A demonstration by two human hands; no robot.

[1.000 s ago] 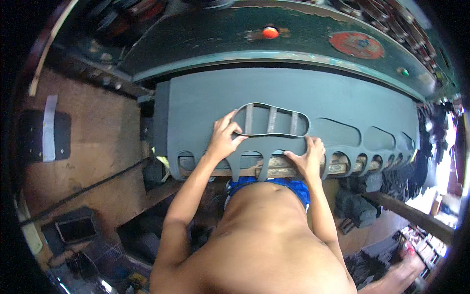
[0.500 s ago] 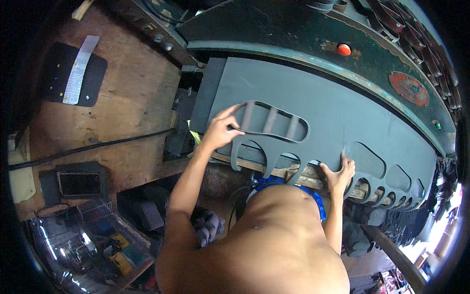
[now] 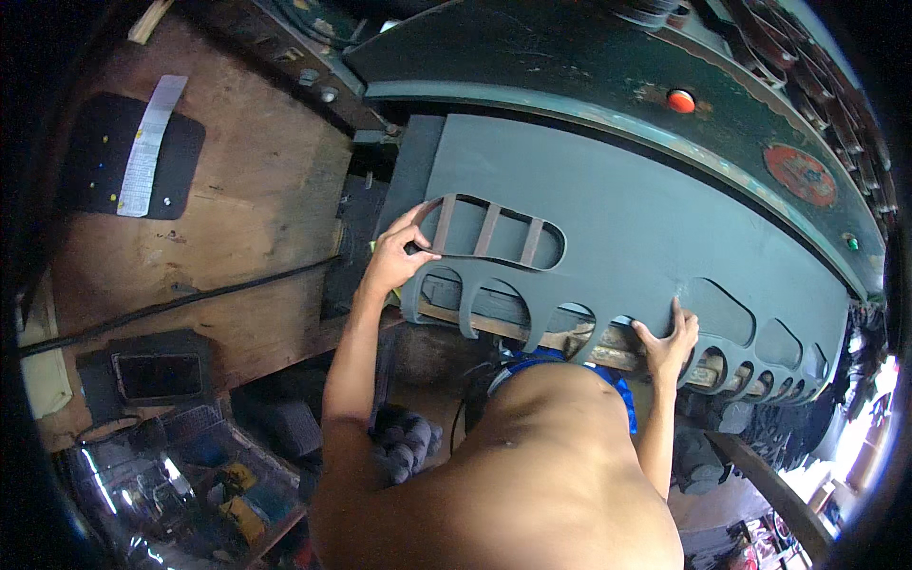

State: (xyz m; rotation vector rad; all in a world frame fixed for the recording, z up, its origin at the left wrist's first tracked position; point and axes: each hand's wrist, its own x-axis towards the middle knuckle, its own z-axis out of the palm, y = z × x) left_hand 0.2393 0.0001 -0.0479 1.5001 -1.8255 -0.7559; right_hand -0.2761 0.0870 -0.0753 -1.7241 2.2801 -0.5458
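Observation:
My left hand (image 3: 394, 256) is closed on the left end of a sole-shaped cutting die (image 3: 487, 231), a dark band of metal with three crossbars. The die sits over the left part of a large grey sheet (image 3: 589, 218), above a row of rounded cutouts along the near edge; whether it rests fully on the sheet I cannot tell. Against that near edge, my right hand (image 3: 671, 342) touches the sheet with thumb and forefinger spread, left of a large sole-shaped hole. Its other fingers are partly hidden.
A green machine beam (image 3: 570, 71) with a red button (image 3: 680, 101) crosses behind the sheet. At left, a wooden board (image 3: 256, 180) carries a dark pad (image 3: 90, 157), a paper strip (image 3: 152, 147) and a phone-like dark rectangle (image 3: 157, 354). Several dies hang at upper right.
My left hand has moved the cutting die leftward toward the sheet's left end. The sheet's near-edge cutouts left of my right hand show shifted left; the right hand stays at the edge.

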